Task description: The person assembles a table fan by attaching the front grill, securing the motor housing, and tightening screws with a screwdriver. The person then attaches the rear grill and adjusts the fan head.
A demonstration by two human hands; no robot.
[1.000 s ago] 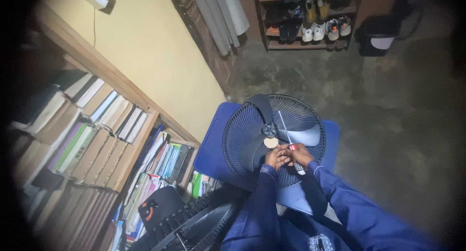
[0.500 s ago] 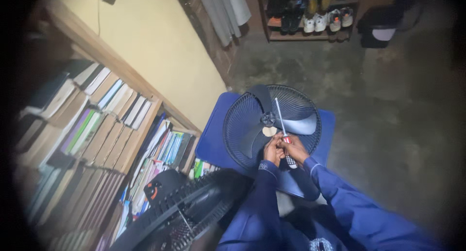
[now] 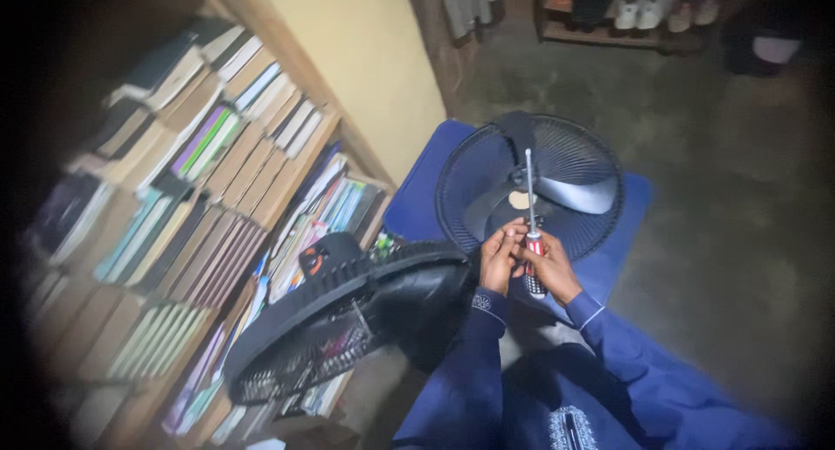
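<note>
Screwdriver (image 3: 529, 208) up off the fan now — a second ago its shaft lay slanted across the grille, tip near the hub; now it stands close to vertical in the view, tip pointing away from the person toward the top of the fan (image 3: 531, 185), red-and-grey handle low between the hands. Long axis runs straight up and down the picture, shaft crossing the hub and the pale round spot at the centre.

Right hand (image 3: 548, 267) is wrapped shut around the handle. Left hand (image 3: 500, 257) pinches in at the top of the handle where the shaft begins, fingers closed; whether it holds a small part there as well, I cannot tell.

View has swung too: bookshelf (image 3: 200, 180) fills the left far more, shoe rack (image 3: 626, 20) sits right at the top edge. Fan lies flat on the blue tabletop (image 3: 417, 198), blades showing through the grille. Second black grille (image 3: 339, 320) tilts in front of the books, just left of the blue sleeves.
</note>
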